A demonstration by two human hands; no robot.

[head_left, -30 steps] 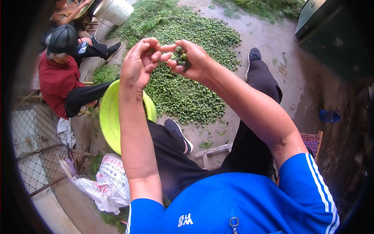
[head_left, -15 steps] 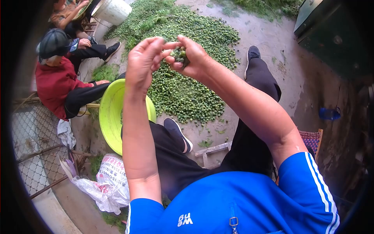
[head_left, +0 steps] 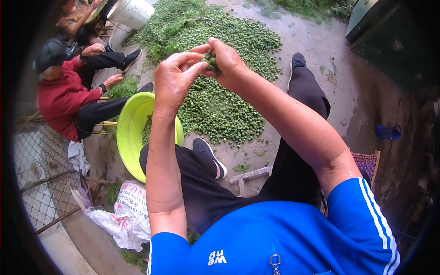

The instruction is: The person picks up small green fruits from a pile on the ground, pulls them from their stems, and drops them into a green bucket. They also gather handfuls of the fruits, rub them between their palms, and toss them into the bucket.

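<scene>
Several small green pods (head_left: pixel 210 62) lie in the curled fingers of my right hand (head_left: pixel 225 59). My left hand (head_left: pixel 175 78) meets it from the left, its thumb and forefinger pinched together at the edge of the pods; what is between those fingertips is too small to name. Both hands are raised above a broad heap of green pods (head_left: pixel 224 112) on the ground. Below and left of my left hand, a yellow-green basin (head_left: pixel 130 137) stands tilted beside my leg, with some green pods inside.
A person in a red top (head_left: pixel 59 98) sits at the left, another person (head_left: pixel 75 18) behind. A white bucket (head_left: pixel 133 13) stands at the heap's upper left. A printed white sack (head_left: pixel 133 206) lies at lower left, a blue object (head_left: pixel 387 133) at right, leafy stems (head_left: pixel 316 9) at the top.
My left hand has turned, its thumb and forefinger now pinched at the pods. My right hand has shifted slightly up. The person in red has leaned left and lifted their hands.
</scene>
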